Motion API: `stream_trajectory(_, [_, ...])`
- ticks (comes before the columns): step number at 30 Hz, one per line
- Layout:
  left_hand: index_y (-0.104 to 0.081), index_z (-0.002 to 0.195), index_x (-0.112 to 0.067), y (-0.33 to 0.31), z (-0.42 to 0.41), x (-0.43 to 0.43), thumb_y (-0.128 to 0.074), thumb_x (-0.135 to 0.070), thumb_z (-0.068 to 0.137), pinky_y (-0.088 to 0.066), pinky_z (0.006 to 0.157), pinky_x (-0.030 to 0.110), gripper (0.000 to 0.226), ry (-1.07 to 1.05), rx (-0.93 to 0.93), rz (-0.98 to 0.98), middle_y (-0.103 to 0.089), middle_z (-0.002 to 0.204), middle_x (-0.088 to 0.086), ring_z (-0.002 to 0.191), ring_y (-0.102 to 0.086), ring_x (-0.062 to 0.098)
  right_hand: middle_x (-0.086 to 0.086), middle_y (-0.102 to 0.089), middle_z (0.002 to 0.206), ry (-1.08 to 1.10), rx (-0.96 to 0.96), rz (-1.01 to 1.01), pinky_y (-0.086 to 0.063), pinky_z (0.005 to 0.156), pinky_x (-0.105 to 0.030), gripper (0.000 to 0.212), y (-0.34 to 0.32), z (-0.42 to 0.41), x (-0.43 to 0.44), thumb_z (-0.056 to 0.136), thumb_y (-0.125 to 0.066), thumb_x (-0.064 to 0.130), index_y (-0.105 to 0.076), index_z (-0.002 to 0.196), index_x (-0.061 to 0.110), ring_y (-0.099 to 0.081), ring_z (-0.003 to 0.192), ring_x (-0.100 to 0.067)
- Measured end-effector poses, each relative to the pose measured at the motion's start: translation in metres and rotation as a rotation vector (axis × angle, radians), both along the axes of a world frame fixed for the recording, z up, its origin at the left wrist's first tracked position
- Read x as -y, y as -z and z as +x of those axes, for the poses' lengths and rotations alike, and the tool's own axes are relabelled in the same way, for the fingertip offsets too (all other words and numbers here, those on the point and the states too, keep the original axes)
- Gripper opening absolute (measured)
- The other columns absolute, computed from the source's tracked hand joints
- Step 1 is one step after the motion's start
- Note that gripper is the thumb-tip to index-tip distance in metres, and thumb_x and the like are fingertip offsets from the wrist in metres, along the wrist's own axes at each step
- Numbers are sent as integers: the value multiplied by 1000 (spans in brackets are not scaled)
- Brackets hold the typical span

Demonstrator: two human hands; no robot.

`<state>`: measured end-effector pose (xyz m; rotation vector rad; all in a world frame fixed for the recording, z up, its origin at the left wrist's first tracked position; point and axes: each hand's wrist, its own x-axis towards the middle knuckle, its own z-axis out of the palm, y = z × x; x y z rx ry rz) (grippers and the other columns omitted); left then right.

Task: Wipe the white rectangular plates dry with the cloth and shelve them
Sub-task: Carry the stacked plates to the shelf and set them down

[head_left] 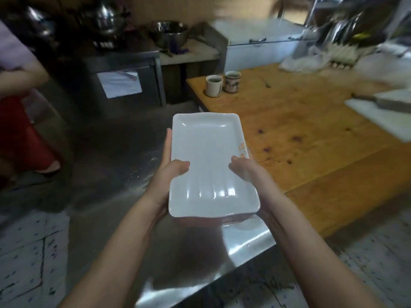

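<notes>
A stack of white rectangular plates (209, 152) is held in front of me above the steel counter corner. The top plate faces up, glossy, with a small orange pattern on its right rim. My left hand (168, 174) grips the stack's left side, thumb on top and fingers along the edge. On the right side my right hand (244, 172) grips it with the thumb over the rim and the fingers underneath. No cloth lies on the plates or in either hand.
A wooden table (311, 134) stands to the right with two mugs (222, 84), a white cutting board and a cleaver (382, 103). A steel counter (200, 252) lies below my arms. A person in red (20, 130) stands at the left. Steel bowls and pots sit at the back.
</notes>
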<state>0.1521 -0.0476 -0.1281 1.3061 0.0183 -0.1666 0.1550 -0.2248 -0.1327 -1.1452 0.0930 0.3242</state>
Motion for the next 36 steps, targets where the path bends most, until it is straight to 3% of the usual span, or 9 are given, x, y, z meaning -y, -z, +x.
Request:
stream_trajectory(3, [-14, 142, -45, -31, 8, 19, -59, -23, 69, -58, 71, 31, 89, 110, 74, -11, -51, 125, -8, 105, -63, 21, 7, -70, 82, 61, 104, 28, -51, 57, -19, 43, -26, -3, 19, 91, -50, 10, -46, 133, 18, -68, 71, -9])
stream_trajectory(6, [-24, 132, -48, -58, 20, 44, -56, -18, 68, -58, 66, 29, 78, 201, 142, -39, -56, 115, -10, 98, -66, 19, 9, -68, 73, 150, 174, 33, -49, 53, -17, 33, -53, -4, 40, 94, -45, 9, -48, 126, 15, -66, 63, -6])
stream_trajectory(10, [-43, 116, -48, -79, 41, 84, -48, -10, 68, -56, 65, 29, 62, 319, 230, -70, -64, 110, -10, 94, -68, 16, -1, -65, 89, 274, 265, 3, -52, 59, -23, 49, -85, -10, 73, 88, -51, 11, -43, 137, 10, -65, 72, -14])
stream_trajectory(16, [-33, 142, -26, -114, 48, 157, -47, -7, 68, -55, 66, 34, 78, 486, 290, -70, -55, 130, 14, 102, -62, 32, -11, -64, 110, 435, 277, -25, -56, 69, -31, 43, -123, -33, 137, 96, -44, 13, -42, 138, 11, -63, 91, -27])
stream_trajectory(24, [-43, 135, -23, -146, 23, 277, -50, -2, 76, -52, 53, 23, 63, 697, 323, -124, -62, 102, 5, 70, -69, 12, -10, -72, 103, 675, 203, -26, -56, 59, -28, 39, -153, -88, 238, 95, -50, 15, -48, 134, 14, -71, 85, -26])
stream_trajectory(27, [-40, 139, -15, -154, 6, 329, -45, 3, 88, -49, 46, 19, 55, 733, 283, -102, -59, 93, 6, 57, -67, 8, -14, -65, 117, 750, 204, -67, -57, 68, -32, 39, -161, -110, 283, 96, -48, 17, -47, 135, 15, -67, 97, -30])
stream_trajectory(31, [-39, 137, 5, -164, -14, 399, -44, 4, 92, -46, 41, 15, 45, 756, 228, -47, -57, 84, 6, 47, -63, 5, -15, -65, 116, 840, 233, -105, -53, 83, -39, 35, -172, -137, 343, 96, -46, 14, -49, 131, 13, -65, 99, -32])
stream_trajectory(34, [-45, 131, 3, -173, -26, 450, -57, -1, 86, -49, 51, 17, 46, 789, 250, -6, -58, 86, 7, 64, -64, 14, -13, -68, 111, 890, 248, -112, -52, 89, -42, 27, -181, -157, 385, 97, -45, 13, -53, 122, 15, -65, 100, -32])
stream_trajectory(36, [-53, 120, 0, -177, -31, 482, -65, -4, 80, -48, 55, 12, 42, 790, 317, 19, -57, 92, 6, 80, -62, 19, -13, -68, 112, 938, 239, -119, -55, 82, -39, 29, -185, -171, 409, 97, -46, 15, -52, 125, 16, -66, 96, -30])
